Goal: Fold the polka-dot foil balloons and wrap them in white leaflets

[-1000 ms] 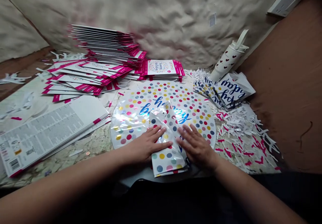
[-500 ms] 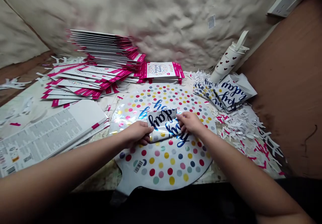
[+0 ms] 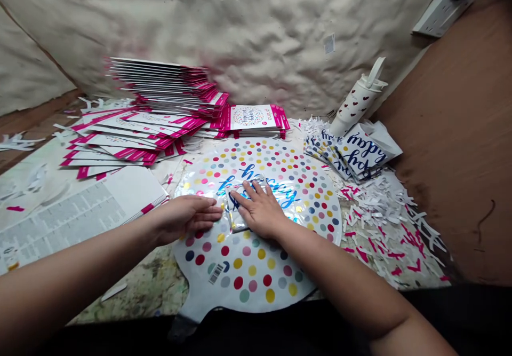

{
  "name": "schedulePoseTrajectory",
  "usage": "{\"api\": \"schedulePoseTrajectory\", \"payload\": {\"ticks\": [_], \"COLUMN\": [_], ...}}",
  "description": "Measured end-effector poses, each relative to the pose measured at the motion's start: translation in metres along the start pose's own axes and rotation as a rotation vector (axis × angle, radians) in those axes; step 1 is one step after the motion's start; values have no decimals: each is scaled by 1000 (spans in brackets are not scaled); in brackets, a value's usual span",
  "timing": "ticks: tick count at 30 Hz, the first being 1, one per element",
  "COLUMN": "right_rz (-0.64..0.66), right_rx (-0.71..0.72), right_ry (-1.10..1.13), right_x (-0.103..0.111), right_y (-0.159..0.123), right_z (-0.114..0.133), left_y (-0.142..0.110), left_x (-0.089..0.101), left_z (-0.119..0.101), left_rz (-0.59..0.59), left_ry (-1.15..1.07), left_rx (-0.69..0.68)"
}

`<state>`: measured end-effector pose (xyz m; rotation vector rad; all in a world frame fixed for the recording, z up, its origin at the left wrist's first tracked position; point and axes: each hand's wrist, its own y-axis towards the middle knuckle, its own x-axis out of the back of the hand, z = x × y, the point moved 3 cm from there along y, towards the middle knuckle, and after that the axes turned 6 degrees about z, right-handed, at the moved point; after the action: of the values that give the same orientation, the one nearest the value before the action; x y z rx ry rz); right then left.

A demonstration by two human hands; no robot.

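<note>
Head view: one folded foil packet [image 3: 237,221], spotted and lettered, lying flat on a round dotted balloon [image 3: 256,260], near the middle of the surface [image 3: 156,278]. Right hand [image 3: 260,212]: palm down on the packet, grip spread, fingers fanned. Left hand [image 3: 188,218]: just beside the packet's left side, grip loosely curved, fingers close together, pinching nothing visible. Balloon: spread flat, barcode showing, tail reaching past the near edge. Printed cards [image 3: 132,132], white and pink: heaped and stacked toward the far left corner; a smaller card stack [image 3: 256,118] behind the balloon. Large printed sheets [image 3: 132,185]: left side. Tumbler [image 3: 354,105], heart-patterned, tilted: far right, behind folded foil pieces [image 3: 362,153]. Paper shreds [image 3: 380,212], white and pink: scattered along the right edge.
</note>
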<state>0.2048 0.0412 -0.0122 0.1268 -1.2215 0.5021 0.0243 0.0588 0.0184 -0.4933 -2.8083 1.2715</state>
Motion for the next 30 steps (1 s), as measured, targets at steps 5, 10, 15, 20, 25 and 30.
{"api": "schedulePoseTrajectory", "payload": {"ticks": [5, 10, 15, 20, 25, 30], "right_rz": [-11, -419, -1029, -1044, -603, -570], "right_rx": [207, 186, -447, -661, -828, -875], "right_ry": [142, 493, 538, -126, 90, 197], "right_x": [10, 19, 81, 148, 127, 120], "right_y": [-11, -38, -103, -113, -69, -70], "right_z": [0, -23, -101, -182, -256, -280], "left_y": [24, 13, -27, -21, 1, -22], "left_x": [-21, -66, -127, -153, -143, -131], "left_z": [-16, -39, 13, 80, 88, 78], "left_rz": [94, 247, 586, 704, 539, 559], "left_ry": [137, -61, 819, 1687, 1763, 1661], "left_rx": [61, -205, -620, -865, -959, -1060]}}
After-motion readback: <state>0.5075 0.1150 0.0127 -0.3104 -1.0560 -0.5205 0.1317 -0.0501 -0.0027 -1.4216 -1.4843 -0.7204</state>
